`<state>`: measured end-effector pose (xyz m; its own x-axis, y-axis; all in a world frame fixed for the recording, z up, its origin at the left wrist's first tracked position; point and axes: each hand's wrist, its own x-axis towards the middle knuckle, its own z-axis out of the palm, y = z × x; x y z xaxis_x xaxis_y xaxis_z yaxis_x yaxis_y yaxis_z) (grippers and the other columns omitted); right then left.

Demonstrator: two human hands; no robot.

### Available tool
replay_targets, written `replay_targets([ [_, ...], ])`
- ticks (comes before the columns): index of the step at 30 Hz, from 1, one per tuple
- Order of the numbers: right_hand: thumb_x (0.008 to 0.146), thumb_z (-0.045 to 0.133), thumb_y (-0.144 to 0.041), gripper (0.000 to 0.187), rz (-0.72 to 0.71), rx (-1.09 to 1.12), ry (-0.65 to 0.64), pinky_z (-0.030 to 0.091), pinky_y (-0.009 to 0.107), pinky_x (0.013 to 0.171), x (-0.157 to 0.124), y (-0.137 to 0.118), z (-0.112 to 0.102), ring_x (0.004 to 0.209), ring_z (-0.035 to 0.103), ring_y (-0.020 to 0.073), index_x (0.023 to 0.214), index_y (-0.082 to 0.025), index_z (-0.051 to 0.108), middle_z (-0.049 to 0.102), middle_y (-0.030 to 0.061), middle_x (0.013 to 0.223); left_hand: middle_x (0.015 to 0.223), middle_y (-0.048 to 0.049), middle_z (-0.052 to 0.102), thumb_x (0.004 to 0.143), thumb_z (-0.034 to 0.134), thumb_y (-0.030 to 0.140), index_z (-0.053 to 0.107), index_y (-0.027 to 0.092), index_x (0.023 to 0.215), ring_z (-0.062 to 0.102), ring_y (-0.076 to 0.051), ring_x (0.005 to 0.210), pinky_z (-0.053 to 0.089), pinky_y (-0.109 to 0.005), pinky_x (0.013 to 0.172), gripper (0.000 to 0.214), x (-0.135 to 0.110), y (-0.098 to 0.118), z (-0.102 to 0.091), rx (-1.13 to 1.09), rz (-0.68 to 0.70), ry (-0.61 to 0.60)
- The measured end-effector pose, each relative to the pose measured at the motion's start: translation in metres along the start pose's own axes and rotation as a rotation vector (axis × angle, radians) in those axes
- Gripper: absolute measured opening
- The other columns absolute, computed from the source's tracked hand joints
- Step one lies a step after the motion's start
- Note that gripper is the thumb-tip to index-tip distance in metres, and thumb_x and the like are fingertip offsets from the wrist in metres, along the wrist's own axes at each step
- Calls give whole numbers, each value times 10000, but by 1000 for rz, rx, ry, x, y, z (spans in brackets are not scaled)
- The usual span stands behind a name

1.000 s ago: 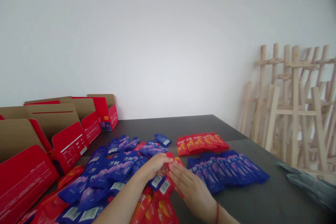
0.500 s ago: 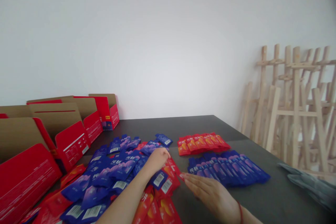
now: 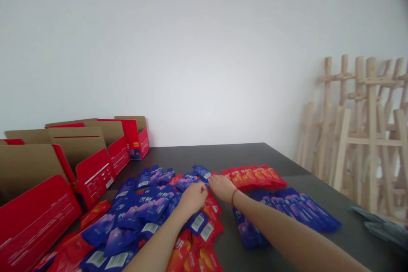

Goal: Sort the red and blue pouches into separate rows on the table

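My left hand rests knuckles up on a loose heap of blue sachets and red sachets, fingers curled down into the heap; what they grip is hidden. My right hand reaches across to the left end of a neat row of red sachets. Its fingers are closed and a red sachet edge shows at the fingertips. My right forearm lies over the left part of a neat row of blue sachets. Everything sits on a dark table.
Several open red cardboard boxes stand along the table's left side, the farthest one by the white wall. Wooden frames lean against the wall at right. A grey bag lies at the table's right edge.
My right hand has left the table in front of the blue row and moved forward and left to the red row's end. My left hand stayed on the heap. The camera shifted slightly.
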<state>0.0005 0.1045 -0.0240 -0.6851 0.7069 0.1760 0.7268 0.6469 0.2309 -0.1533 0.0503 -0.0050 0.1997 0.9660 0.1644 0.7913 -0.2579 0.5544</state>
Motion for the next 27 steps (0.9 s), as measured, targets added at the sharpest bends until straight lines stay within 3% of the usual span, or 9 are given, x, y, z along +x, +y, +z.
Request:
replay_targets([
  [5, 917, 576, -336, 315, 69, 25, -45, 493, 457, 886, -3, 4, 20, 1045, 595, 235, 1171, -149, 574, 594, 95, 1198, 781, -44, 677, 800, 421, 169, 615, 188, 751, 600, -178, 738, 379, -252, 651, 200, -1, 2, 1, 34, -15, -16],
  [11, 915, 513, -295, 495, 82, 132, -5, 336, 404, 1078, -16, 5, 26, 1307, 421, 285, 1320, -13, 484, 487, 230, 1374, 815, -63, 687, 805, 429, 194, 629, 181, 774, 599, -188, 720, 382, -259, 622, 203, -4, 8, 3, 68, -29, -48],
  [18, 893, 399, -123, 451, 44, 291, 75, 320, 406, 1085, -38, -13, -5, 1287, 443, 240, 1332, -58, 478, 497, 185, 1382, 867, -63, 693, 816, 393, 172, 628, 185, 788, 615, -184, 796, 407, -262, 702, 237, -3, 11, 1, 114, -12, -57],
  [21, 880, 435, -163, 435, 14, 364, 80, 345, 341, 1069, -61, -33, -18, 1234, 489, 221, 1301, -95, 519, 550, 134, 1340, 867, -74, 691, 832, 372, 175, 631, 178, 793, 616, -188, 795, 412, -267, 699, 262, -4, 15, -2, 135, -3, -63],
  [27, 843, 518, -244, 455, 44, 506, 45, 359, 350, 1050, -88, -64, -29, 1198, 504, 266, 1266, -78, 551, 573, 154, 1293, 918, -62, 704, 809, 405, 157, 658, 193, 835, 634, -191, 844, 438, -266, 721, 257, -15, 26, -9, 168, 55, -150],
])
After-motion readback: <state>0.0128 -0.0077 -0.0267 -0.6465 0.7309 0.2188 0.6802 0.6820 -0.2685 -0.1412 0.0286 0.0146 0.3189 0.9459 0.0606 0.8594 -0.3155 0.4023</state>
